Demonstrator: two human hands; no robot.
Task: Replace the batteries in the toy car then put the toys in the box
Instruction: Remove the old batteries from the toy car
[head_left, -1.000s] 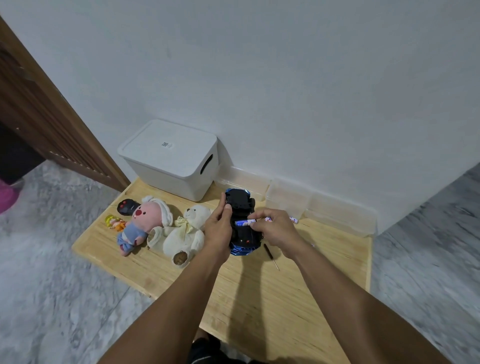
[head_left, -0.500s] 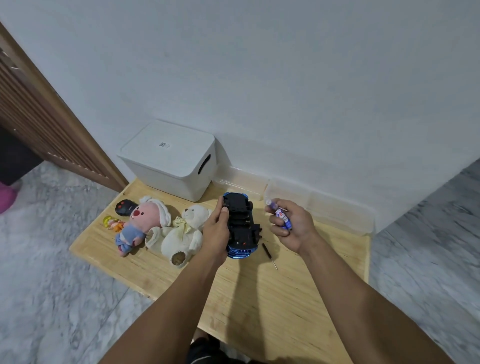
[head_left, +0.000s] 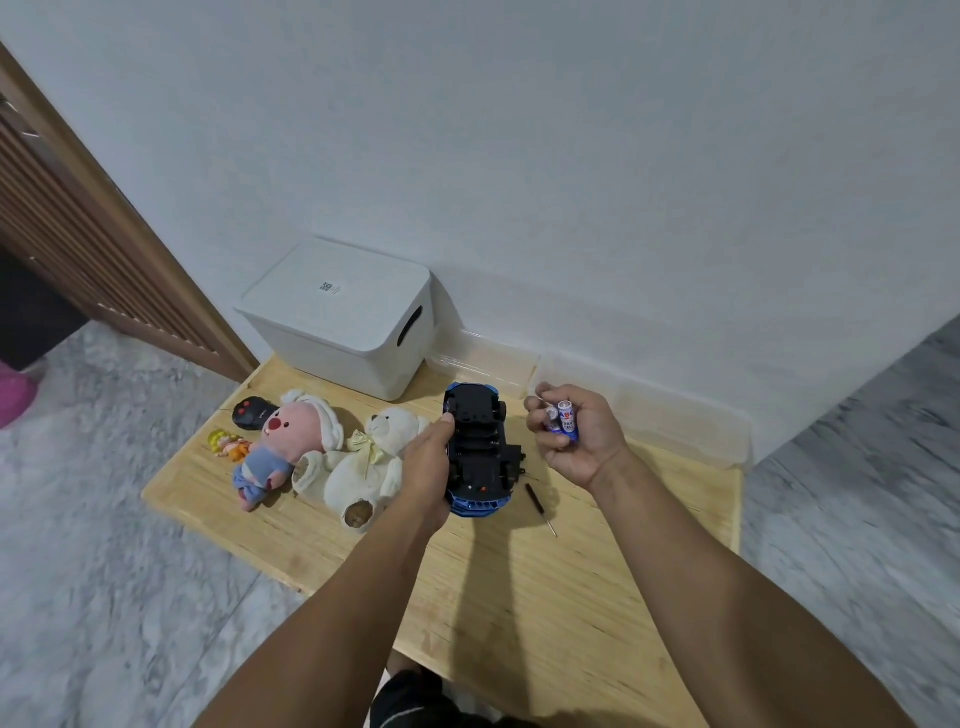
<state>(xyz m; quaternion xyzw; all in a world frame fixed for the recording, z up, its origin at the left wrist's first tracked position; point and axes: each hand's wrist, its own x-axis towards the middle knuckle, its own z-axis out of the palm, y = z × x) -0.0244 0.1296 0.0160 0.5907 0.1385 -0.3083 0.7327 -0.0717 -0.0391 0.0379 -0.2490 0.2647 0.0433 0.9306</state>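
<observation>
Grip of both hands during the battery change.
Left hand (head_left: 427, 470) clasps the upturned toy car (head_left: 480, 451) at its side on the tabletop (head_left: 519, 597); right hand (head_left: 576, 439), just beside it, is curled around batteries (head_left: 563, 422). Plush toys (head_left: 332, 457) lie left; the lidded box (head_left: 345, 317) stands behind.

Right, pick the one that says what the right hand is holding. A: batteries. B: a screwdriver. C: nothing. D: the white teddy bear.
A: the right hand is closed around blue-labelled batteries, held up beside the upturned toy car that the left hand grips; the screwdriver lies on the table.
</observation>
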